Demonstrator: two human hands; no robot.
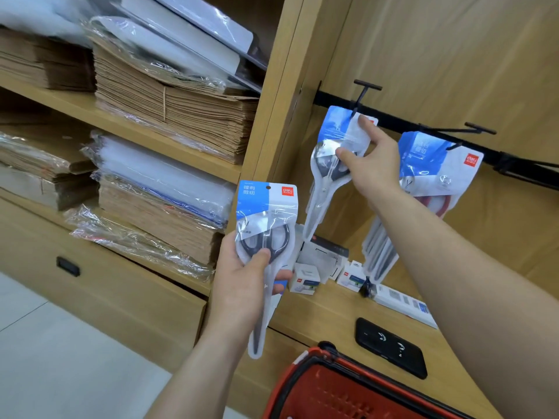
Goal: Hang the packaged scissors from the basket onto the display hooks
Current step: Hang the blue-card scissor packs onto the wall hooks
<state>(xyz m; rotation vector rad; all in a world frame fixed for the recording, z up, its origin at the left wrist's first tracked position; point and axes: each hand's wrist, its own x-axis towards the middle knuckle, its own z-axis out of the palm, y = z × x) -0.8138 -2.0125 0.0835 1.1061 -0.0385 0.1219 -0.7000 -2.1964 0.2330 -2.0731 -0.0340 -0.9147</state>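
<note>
My left hand [245,276] grips a packaged pair of black-handled scissors [266,213], held upright in front of the shelf edge. My right hand [372,158] pinches a second scissors package [332,137] between thumb and index finger, its top at the left display hook [361,98] on the black rail. Several more scissors packages [435,164] hang from the right hook [462,133]. The red basket [329,385] sits at the bottom of the view, below my arms.
Stacks of brown paper bags [181,113] and plastic-wrapped sheets fill the shelves on the left. Small white boxes [305,278] and a black phone [390,347] lie on the wooden ledge under the hooks. A drawer front with a black handle [68,266] is lower left.
</note>
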